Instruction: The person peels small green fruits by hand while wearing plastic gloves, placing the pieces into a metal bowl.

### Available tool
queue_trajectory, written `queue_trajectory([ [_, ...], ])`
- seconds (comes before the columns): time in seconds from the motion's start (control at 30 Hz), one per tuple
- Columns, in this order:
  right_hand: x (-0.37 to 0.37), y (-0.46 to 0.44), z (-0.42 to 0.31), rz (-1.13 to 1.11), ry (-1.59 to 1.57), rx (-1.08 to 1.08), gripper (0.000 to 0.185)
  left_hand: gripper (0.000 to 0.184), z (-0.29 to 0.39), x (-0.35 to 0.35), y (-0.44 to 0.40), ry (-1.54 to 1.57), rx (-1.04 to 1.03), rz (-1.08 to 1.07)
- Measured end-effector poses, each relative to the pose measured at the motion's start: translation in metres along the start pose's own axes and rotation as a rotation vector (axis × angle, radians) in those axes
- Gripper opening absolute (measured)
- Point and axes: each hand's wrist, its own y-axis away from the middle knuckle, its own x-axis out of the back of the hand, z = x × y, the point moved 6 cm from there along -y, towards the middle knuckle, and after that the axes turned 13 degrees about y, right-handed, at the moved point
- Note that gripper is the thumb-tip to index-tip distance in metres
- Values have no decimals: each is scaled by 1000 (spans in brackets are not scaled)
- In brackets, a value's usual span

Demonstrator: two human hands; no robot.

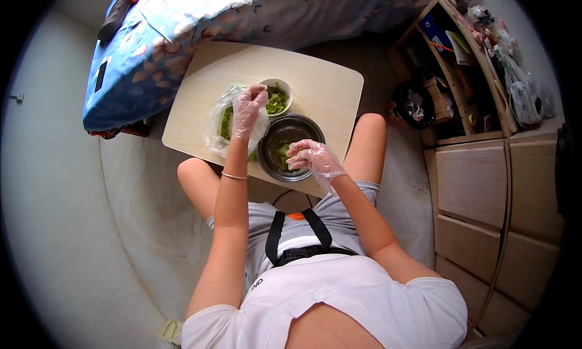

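Observation:
Both my hands wear clear plastic gloves. My left hand (249,109) is above the right part of a clear plastic bag (216,126) of chopped greens, beside a white bowl (290,93) that holds more greens. Its fingers are closed together; what they hold, if anything, is hidden. My right hand (314,158) reaches over the right side of a steel bowl (265,160), its fingers curled beside green pieces (282,154) lying inside. Whether the fingertips grip any of them is too small to tell.
A low pale table (321,76) stands before my knees. Behind it is a bed with a blue floral cover (173,49). To the right are a bin (412,103), an open wooden shelf (451,70) and cardboard boxes (471,182).

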Motion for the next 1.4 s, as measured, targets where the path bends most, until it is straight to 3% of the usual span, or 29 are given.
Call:
queue_trajectory([
  [0.07, -1, -1, 2, 3, -16, 5, 22, 19, 38, -15, 16, -637, -154, -16],
  [0.1, -1, -1, 3, 9, -35, 14, 22, 19, 39, -16, 20, -636, -155, -14],
  [0.17, -1, -2, 3, -6, -69, 21, 22, 20, 57, -32, 31, -837, -472, -84],
  [0.2, -1, -3, 3, -20, -106, 28, 22, 19, 73, -42, 42, -886, -481, -96],
  [0.33, 3, -13, 11, -37, -122, 35, 22, 11, 95, -61, 85, -663, -502, -193],
  [0.6, -7, -18, 6, -47, -100, 19, 19, 11, 99, -58, 139, -736, -361, -219],
  [0.73, -20, -18, -8, -15, -77, 43, 18, 13, 103, -56, 145, -759, -397, -206],
  [1.0, -19, -4, -34, 162, 339, 235, 13, 19, 109, -61, 151, -825, -391, -294],
  [1.23, -36, 14, -60, 192, 566, 384, 11, 17, 110, -67, 156, -869, -372, -239],
  [1.3, -41, 20, -72, 249, 789, 552, 13, 16, 113, -67, 156, -846, -387, -213],
  [1.4, -43, 25, -77, 221, 788, 535, 14, 16, 109, -67, 157, -861, -364, -187],
])
